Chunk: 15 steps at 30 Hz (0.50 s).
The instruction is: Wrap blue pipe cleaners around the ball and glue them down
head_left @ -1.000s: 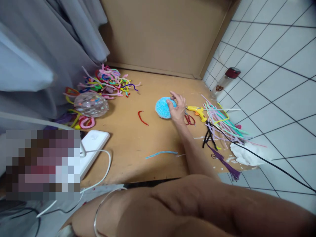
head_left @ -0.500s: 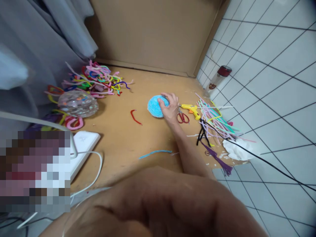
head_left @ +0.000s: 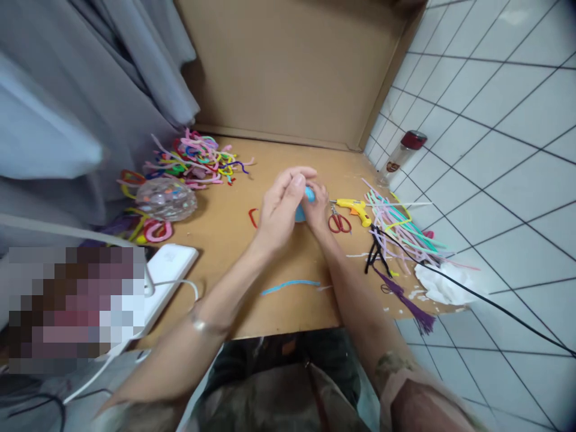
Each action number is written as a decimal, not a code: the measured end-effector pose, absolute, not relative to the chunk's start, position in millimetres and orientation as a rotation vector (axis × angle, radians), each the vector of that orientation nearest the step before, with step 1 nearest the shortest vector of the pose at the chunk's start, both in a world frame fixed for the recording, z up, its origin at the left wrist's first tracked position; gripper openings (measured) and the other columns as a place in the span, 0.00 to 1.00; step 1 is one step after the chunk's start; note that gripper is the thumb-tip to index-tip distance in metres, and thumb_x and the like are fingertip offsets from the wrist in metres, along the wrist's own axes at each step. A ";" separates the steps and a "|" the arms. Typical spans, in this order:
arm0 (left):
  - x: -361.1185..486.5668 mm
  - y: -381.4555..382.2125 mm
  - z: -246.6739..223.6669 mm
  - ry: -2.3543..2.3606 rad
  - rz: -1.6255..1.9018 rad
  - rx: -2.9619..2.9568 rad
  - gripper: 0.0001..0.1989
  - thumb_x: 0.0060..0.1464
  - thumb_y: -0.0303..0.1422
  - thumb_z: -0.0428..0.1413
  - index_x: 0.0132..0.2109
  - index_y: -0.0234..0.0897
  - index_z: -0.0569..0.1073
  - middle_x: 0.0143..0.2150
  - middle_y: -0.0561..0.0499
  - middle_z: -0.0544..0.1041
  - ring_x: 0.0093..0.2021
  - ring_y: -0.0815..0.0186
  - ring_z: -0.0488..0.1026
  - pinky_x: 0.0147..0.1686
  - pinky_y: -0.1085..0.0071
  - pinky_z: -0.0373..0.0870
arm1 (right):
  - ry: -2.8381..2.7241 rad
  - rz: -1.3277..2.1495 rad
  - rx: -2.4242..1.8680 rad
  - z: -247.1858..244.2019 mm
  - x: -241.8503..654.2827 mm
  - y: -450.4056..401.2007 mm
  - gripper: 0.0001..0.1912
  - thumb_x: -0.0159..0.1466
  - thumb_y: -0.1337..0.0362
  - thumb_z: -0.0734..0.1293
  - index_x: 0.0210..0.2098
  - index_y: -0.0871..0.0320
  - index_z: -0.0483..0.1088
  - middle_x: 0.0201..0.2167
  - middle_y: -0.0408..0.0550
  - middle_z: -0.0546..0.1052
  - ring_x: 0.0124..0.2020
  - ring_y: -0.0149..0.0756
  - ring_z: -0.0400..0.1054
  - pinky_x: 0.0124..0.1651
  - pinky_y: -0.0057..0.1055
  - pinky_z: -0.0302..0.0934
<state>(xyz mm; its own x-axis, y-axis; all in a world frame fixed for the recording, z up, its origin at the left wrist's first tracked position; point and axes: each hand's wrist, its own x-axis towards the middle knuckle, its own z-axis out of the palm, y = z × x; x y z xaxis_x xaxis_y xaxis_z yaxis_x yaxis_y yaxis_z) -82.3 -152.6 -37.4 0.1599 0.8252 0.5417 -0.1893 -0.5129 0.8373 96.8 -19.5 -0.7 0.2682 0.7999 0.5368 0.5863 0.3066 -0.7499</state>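
Between my hands is a round piece of coiled blue pipe cleaner [head_left: 300,214], mostly covered by them above the table. My right hand [head_left: 318,204] grips its right side, fingers bent around the edge. From the left, my left hand [head_left: 283,201] closes over it with curved fingers held together; its contact with the piece is partly hidden. A short red pipe cleaner [head_left: 252,217] lies just left of my left hand, partly covered by it. Nearer to me, a blue pipe cleaner [head_left: 290,284] lies on the table. Red-handled scissors [head_left: 339,223] and a yellow glue gun [head_left: 353,209] lie right of my right hand.
Tangled coloured pipe cleaners [head_left: 198,156] and a clear plastic bundle [head_left: 166,199] sit at the left. A white box-shaped device [head_left: 173,264] is nearer. Pastel pipe cleaners [head_left: 400,222], a purple tassel [head_left: 411,306], white tissue [head_left: 443,282], a black cord and a red-capped bottle [head_left: 400,159] occupy the right.
My left hand has come into view and closed over the blue coiled piece beside my right hand. My head view has shifted, and my body no longer fills the lower foreground.
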 end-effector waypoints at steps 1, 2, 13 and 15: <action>-56.5 -93.7 -10.6 0.723 1.548 1.551 0.19 0.62 0.46 0.48 0.51 0.41 0.72 0.55 0.46 0.74 0.62 0.58 0.66 0.63 0.58 0.61 | -1.379 0.253 -1.375 -1.6 96.2 -19.0 0.17 0.60 0.52 0.65 0.45 0.52 0.71 0.48 0.49 0.72 0.53 0.41 0.63 0.61 0.43 0.54; -36.1 -45.8 9.4 0.817 1.600 1.516 0.20 0.61 0.46 0.49 0.53 0.40 0.71 0.58 0.45 0.72 0.63 0.59 0.63 0.65 0.60 0.57 | -1.358 0.285 -1.359 -2.4 95.6 -18.6 0.17 0.60 0.52 0.65 0.45 0.52 0.72 0.48 0.50 0.73 0.53 0.41 0.64 0.61 0.42 0.55; -11.9 8.5 -30.9 1.006 1.466 1.205 0.22 0.59 0.47 0.46 0.45 0.37 0.77 0.51 0.44 0.79 0.54 0.59 0.74 0.55 0.64 0.69 | -1.256 0.502 -1.262 -8.3 91.6 -14.9 0.22 0.59 0.48 0.63 0.47 0.54 0.73 0.50 0.51 0.76 0.52 0.42 0.68 0.58 0.42 0.60; -9.8 11.3 -27.9 1.014 1.473 1.209 0.22 0.59 0.46 0.46 0.45 0.36 0.77 0.50 0.44 0.79 0.53 0.60 0.74 0.54 0.65 0.69 | -1.251 0.501 -1.262 -8.7 90.6 -14.4 0.22 0.60 0.48 0.62 0.47 0.53 0.73 0.50 0.51 0.75 0.51 0.42 0.69 0.57 0.42 0.61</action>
